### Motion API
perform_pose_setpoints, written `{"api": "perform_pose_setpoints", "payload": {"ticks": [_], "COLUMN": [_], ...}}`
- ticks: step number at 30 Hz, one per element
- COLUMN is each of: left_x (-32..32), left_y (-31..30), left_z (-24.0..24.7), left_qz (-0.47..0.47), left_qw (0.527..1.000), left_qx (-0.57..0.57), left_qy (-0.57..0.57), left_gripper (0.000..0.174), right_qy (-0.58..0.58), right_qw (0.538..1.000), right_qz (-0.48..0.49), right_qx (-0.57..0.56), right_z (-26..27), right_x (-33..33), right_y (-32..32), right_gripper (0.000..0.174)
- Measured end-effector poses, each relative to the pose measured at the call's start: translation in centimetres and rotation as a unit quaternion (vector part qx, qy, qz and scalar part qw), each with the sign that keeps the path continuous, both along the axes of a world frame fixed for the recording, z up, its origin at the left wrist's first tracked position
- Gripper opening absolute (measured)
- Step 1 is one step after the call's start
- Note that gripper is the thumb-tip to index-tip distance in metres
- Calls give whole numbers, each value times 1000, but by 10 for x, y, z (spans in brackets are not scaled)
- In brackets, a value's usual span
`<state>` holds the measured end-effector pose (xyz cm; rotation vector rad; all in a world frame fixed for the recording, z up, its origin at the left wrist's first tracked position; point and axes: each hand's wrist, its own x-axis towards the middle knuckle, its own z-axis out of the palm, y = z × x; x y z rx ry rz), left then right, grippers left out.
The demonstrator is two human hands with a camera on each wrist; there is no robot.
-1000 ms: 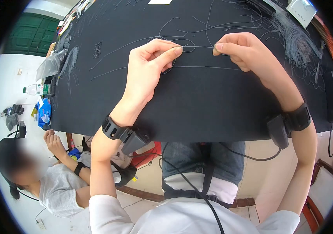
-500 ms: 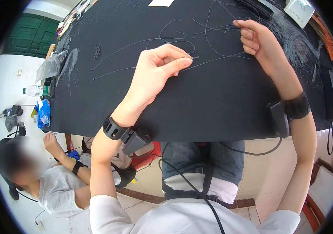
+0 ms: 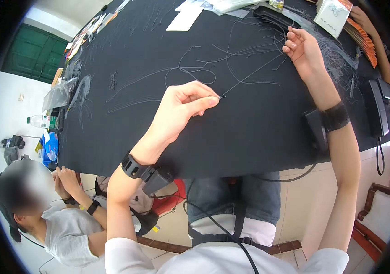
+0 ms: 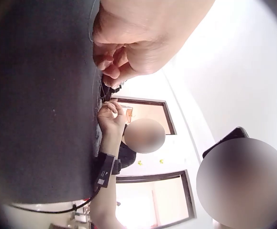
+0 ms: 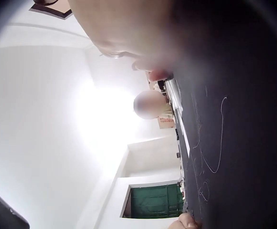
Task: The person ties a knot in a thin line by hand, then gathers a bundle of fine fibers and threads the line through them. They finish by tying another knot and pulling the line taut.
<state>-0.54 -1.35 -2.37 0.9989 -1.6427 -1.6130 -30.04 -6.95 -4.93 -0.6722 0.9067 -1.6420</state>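
Observation:
My left hand (image 3: 186, 108) pinches the end of a thin grey cord (image 3: 252, 76) between thumb and forefinger, with a short tip poking out past the fingers. Straight across the black table, the cord runs up to my right hand (image 3: 305, 52), whose curled fingers grip it near the far right. Several loose grey cords (image 3: 190, 68) lie looped on the cloth between and beyond both hands. In the left wrist view, the left hand (image 4: 138, 40) hides its fingertips' work. The right hand (image 5: 129, 28) is blurred in its own wrist view.
Thick bundles of grey strands (image 3: 336, 64) lie at the right, by a white box (image 3: 333, 17) and a black device (image 3: 377, 109). White papers (image 3: 185, 18) lie at the back. A plastic bag (image 3: 59, 93) sits on the left edge. Another person (image 3: 74, 233) sits at the left.
My left hand has come down towards me, holding the cord end. The right hand has moved up and away to the right, and the cord now stretches between them. The head view has shifted slightly.

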Motion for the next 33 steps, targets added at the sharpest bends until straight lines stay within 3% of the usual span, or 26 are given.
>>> {"api": "perform_pose_setpoints", "payload": {"ticks": [8,17,23,26,29,33], "left_x": [1,1,1,0,0,1], "left_y": [-1,-1,-1,0,-1,-2], "left_z": [0,0,0,2,4,3], "left_qz": [1,-1,-4,10,22,13], "left_qw": [1000,1000,999,999,997,997], "left_qx": [-2,-14,-30,-45,-64,-73], "left_qy": [-13,-17,-17,-24,-26,-23], "left_gripper": [5,4,5,5,5,6], "right_qy": [-25,-38,-34,19,81,238], "right_qw": [999,998,998,999,994,946], "right_qz": [-48,-49,-56,-32,63,214], "right_qx": [-4,6,7,20,25,48], "right_z": [4,6,8,14,22,33], "right_x": [-1,1,3,10,29,58], "right_y": [0,0,2,8,21,45], "right_gripper": [12,28,25,25,24,27]}}
